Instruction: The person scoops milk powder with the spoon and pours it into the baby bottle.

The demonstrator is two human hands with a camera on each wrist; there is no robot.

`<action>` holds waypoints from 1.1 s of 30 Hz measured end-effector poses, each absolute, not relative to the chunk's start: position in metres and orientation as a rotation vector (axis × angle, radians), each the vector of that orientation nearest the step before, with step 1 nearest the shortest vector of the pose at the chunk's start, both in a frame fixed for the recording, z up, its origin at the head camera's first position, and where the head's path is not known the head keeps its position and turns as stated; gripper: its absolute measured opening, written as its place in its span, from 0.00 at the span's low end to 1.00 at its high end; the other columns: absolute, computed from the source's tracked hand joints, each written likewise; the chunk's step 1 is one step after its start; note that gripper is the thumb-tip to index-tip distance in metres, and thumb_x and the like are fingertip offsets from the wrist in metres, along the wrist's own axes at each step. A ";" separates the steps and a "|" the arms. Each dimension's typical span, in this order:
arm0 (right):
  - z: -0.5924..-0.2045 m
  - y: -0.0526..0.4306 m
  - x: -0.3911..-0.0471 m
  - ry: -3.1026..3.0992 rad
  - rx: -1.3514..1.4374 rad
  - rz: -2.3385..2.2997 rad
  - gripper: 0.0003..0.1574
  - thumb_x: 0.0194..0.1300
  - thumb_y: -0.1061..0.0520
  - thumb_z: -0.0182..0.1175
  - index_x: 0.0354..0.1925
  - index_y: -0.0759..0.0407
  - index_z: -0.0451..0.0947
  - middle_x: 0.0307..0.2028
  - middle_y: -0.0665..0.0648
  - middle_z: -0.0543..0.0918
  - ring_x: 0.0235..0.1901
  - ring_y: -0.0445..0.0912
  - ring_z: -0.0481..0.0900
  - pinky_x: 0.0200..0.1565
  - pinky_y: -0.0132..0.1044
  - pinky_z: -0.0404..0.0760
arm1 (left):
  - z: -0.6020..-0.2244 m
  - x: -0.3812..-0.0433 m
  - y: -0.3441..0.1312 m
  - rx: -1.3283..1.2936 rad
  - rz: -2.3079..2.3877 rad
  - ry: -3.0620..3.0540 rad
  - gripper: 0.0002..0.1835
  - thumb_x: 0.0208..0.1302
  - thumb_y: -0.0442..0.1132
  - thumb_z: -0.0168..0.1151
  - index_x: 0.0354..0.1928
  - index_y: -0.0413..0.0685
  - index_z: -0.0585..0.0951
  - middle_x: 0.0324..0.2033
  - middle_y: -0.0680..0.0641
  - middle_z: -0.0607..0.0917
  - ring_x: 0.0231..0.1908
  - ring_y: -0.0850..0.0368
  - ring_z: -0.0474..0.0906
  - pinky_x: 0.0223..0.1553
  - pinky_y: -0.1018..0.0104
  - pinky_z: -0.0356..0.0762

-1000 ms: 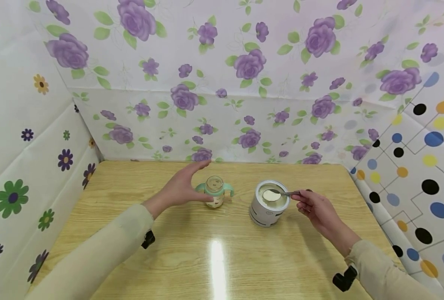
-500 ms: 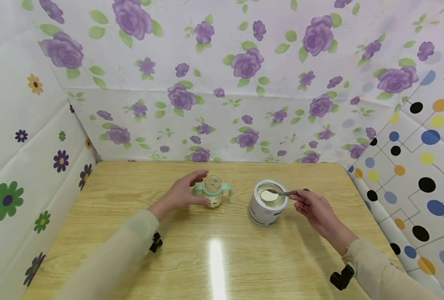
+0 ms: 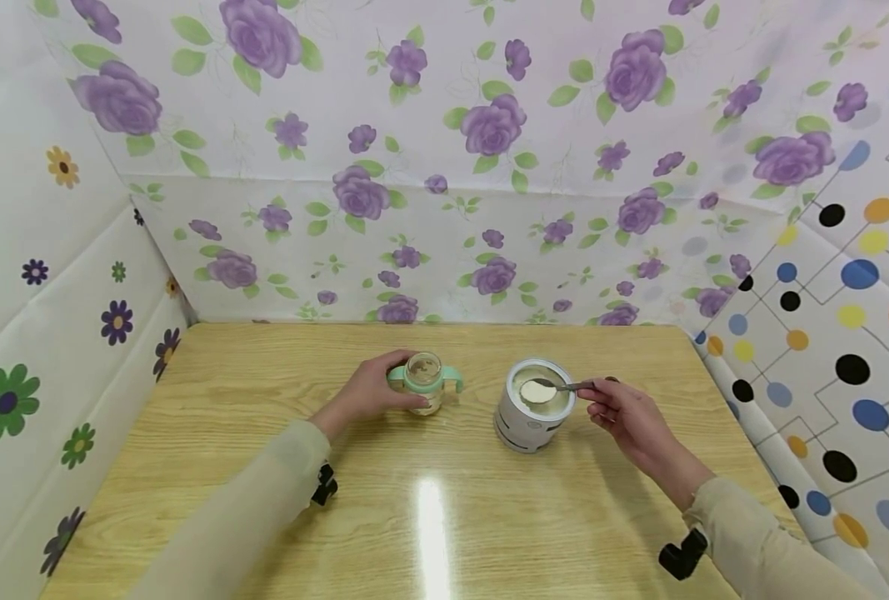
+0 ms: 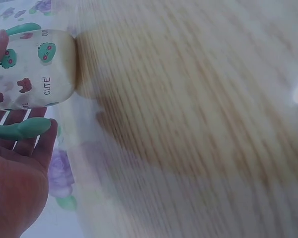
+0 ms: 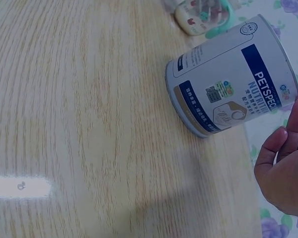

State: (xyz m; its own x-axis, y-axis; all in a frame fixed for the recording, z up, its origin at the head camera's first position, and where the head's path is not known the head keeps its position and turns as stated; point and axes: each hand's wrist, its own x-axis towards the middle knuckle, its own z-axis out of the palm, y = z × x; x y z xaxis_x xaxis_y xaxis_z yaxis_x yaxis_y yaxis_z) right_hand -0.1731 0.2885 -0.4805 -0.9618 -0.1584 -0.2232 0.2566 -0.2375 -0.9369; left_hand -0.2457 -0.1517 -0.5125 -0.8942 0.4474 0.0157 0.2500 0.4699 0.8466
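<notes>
My left hand [image 3: 367, 389] grips a baby bottle [image 3: 424, 373] that has a clear body and mint-green handles. Its thumb lies along the front of the bottle and its fingers go behind. In the left wrist view the fingers pass around one green handle [image 4: 25, 129], close to the bottle's printed side [image 4: 49, 74]. To the right stands an open milk powder can [image 3: 522, 432], pale powder inside. Over its mouth is a spoon [image 3: 582, 386] with a heap of powder [image 3: 537, 392] in its bowl. My right hand [image 3: 639, 425] pinches the spoon's handle.
Bottle and can stand a short way apart on a wooden table [image 3: 324, 517], towards its far edge. Behind it hangs a flowered cloth [image 3: 429, 242]. A dotted cloth [image 3: 811, 375] borders the right side, and another flowered cloth [image 3: 24, 333] the left.
My left hand has moved in to the right and closed around the baby bottle, its fingers no longer spread wide. My right hand holds the loaded spoon over the can as before.
</notes>
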 end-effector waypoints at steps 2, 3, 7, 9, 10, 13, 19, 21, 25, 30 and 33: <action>-0.480 0.289 -0.173 1.750 0.117 -2.280 0.19 0.87 0.52 0.52 0.47 0.53 0.90 0.40 0.47 0.92 0.35 0.38 0.85 0.46 0.32 0.86 | -0.514 -0.246 -0.151 0.599 1.393 2.516 0.43 0.56 0.50 0.86 0.74 0.56 0.77 0.65 0.50 0.83 0.62 0.48 0.80 0.65 0.44 0.77; -0.480 0.289 -0.173 1.750 0.115 -2.281 0.20 0.87 0.52 0.52 0.47 0.53 0.90 0.40 0.48 0.92 0.35 0.38 0.85 0.46 0.32 0.86 | -0.514 -0.246 -0.151 0.595 1.394 2.518 0.44 0.56 0.50 0.86 0.74 0.56 0.77 0.65 0.50 0.83 0.62 0.48 0.80 0.66 0.44 0.77; -0.479 0.289 -0.172 1.749 0.099 -2.286 0.19 0.87 0.52 0.52 0.48 0.54 0.90 0.41 0.49 0.92 0.36 0.38 0.85 0.46 0.32 0.86 | -0.515 -0.245 -0.151 0.601 1.391 2.531 0.43 0.57 0.51 0.85 0.74 0.55 0.77 0.64 0.50 0.84 0.62 0.48 0.81 0.65 0.44 0.77; -0.478 0.289 -0.172 1.748 0.098 -2.283 0.19 0.87 0.51 0.53 0.48 0.54 0.90 0.41 0.49 0.93 0.35 0.38 0.85 0.46 0.32 0.86 | -0.515 -0.245 -0.151 0.603 1.384 2.539 0.43 0.57 0.51 0.85 0.74 0.55 0.77 0.64 0.50 0.84 0.61 0.49 0.81 0.64 0.44 0.78; -0.478 0.289 -0.172 1.748 0.099 -2.282 0.19 0.87 0.51 0.53 0.48 0.54 0.90 0.41 0.49 0.93 0.35 0.38 0.85 0.46 0.32 0.86 | -0.515 -0.244 -0.151 0.607 1.383 2.540 0.43 0.57 0.51 0.85 0.74 0.55 0.77 0.63 0.50 0.84 0.61 0.49 0.81 0.64 0.44 0.78; -0.477 0.289 -0.172 1.754 0.100 -2.277 0.19 0.87 0.51 0.52 0.47 0.53 0.90 0.41 0.48 0.92 0.36 0.38 0.85 0.46 0.32 0.86 | -0.515 -0.244 -0.151 0.611 1.387 2.538 0.43 0.57 0.52 0.85 0.74 0.55 0.78 0.63 0.50 0.85 0.61 0.49 0.81 0.64 0.45 0.78; -0.475 0.287 -0.172 1.769 0.113 -2.271 0.19 0.86 0.51 0.53 0.48 0.53 0.90 0.41 0.49 0.93 0.35 0.38 0.85 0.47 0.33 0.85 | -0.517 -0.245 -0.152 0.620 1.390 2.541 0.43 0.57 0.52 0.84 0.74 0.54 0.77 0.64 0.49 0.84 0.61 0.48 0.81 0.63 0.44 0.79; -0.474 0.287 -0.172 1.777 0.116 -2.267 0.19 0.86 0.51 0.53 0.47 0.53 0.90 0.41 0.48 0.93 0.35 0.38 0.85 0.47 0.33 0.85 | -0.519 -0.245 -0.152 0.619 1.385 2.548 0.43 0.58 0.53 0.84 0.74 0.54 0.77 0.64 0.49 0.84 0.61 0.48 0.81 0.63 0.45 0.79; -0.475 0.287 -0.172 1.778 0.122 -2.263 0.19 0.87 0.51 0.53 0.47 0.53 0.90 0.40 0.48 0.92 0.35 0.38 0.85 0.47 0.33 0.85 | -0.520 -0.245 -0.152 0.609 1.384 2.554 0.44 0.57 0.53 0.85 0.74 0.53 0.77 0.64 0.49 0.84 0.61 0.48 0.81 0.63 0.44 0.79; -0.475 0.287 -0.171 1.776 0.121 -2.266 0.19 0.86 0.51 0.53 0.48 0.54 0.90 0.41 0.48 0.92 0.35 0.38 0.84 0.47 0.32 0.85 | -0.520 -0.245 -0.150 0.609 1.395 2.551 0.43 0.57 0.53 0.85 0.74 0.54 0.78 0.63 0.49 0.85 0.61 0.48 0.82 0.62 0.44 0.79; -0.474 0.287 -0.171 1.781 0.120 -2.260 0.19 0.87 0.51 0.52 0.48 0.53 0.90 0.40 0.47 0.92 0.35 0.38 0.84 0.46 0.32 0.85 | -0.519 -0.245 -0.149 0.610 1.402 2.545 0.43 0.58 0.52 0.84 0.74 0.54 0.78 0.63 0.48 0.85 0.61 0.48 0.82 0.63 0.44 0.79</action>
State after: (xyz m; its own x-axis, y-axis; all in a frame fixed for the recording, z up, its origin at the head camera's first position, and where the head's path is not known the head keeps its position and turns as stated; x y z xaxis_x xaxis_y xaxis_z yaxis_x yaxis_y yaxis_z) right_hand -0.1709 0.2871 -0.4742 -0.9625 -0.1522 -0.2244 0.2538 -0.2143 -0.9432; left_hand -0.2447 -0.1492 -0.5194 -0.9014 0.4306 0.0458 0.2689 0.4736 0.8387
